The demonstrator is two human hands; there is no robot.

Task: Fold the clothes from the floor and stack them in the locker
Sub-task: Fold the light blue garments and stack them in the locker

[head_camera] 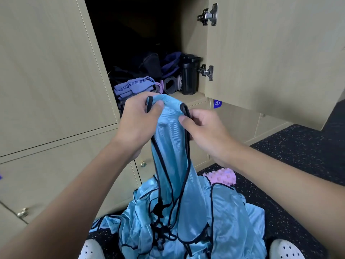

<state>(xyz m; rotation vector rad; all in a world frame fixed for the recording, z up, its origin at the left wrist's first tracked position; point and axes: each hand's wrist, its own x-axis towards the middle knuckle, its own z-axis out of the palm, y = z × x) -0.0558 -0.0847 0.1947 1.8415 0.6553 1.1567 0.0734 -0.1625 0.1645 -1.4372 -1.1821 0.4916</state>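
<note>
Blue garment [172, 146] pinched between curled left fingers [157, 106], right fingers [184, 122]

blue garment [173, 150]: thin ribbed cloth, satin sheen, dark piping | locker door [270, 53]: pale matt wood-grain laminate | hinges [210, 14]: shiny metal | floor [291, 146]: dark speckled rubbery matt | bottle [189, 75]: black glossy plastic | roller [222, 177]: pink knobbly foam

Bright, even light falls on the pale wood-grain locker doors [46, 71], with no hard shadows. The open wooden locker [192, 43] at 12 o'clock sinks to near-black at its back. The shiny light-blue garment with dark piping [173, 146] carries a soft sheen. Straight edges bow toward 9 and 3 o'clock.
</note>
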